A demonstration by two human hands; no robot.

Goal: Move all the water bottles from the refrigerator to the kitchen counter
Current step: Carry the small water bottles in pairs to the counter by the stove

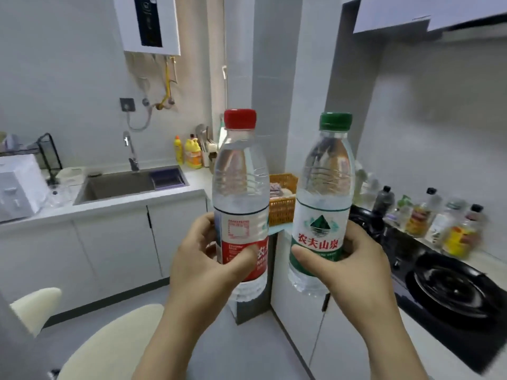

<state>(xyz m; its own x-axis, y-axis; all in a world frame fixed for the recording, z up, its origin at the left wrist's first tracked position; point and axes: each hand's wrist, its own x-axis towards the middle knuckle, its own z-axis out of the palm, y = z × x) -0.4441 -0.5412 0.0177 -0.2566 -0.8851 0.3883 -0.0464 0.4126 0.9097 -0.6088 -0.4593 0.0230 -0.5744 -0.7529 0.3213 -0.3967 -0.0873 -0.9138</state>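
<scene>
While both bottles are held upright in mid-air in front of the counter corner, neither touches any surface. The red-cap bottle [241, 193] is gripped by the left hand [208, 259], fingers curled round the back of the label and thumb pressed across its red lower band. The green-cap bottle [323, 198] is gripped by the right hand [354, 264] in the same way, thumb laid across the green band of its label. The two bottles stand side by side, close but apart, caps at nearly equal height. Both are clear and filled to the shoulder.

Behind them, an orange basket [282, 209] sits on the counter [137, 201] at the corner. To the left, the counter holds a sink [131, 183] with a tap [131, 152], two yellow detergent bottles [192, 154] against the wall, and a white appliance [16, 187] at the far end. A wall heater [149, 23] hangs above the sink. To the right, a black stove [450, 286] lies below a row of condiment jars [439, 223] along the wall.
</scene>
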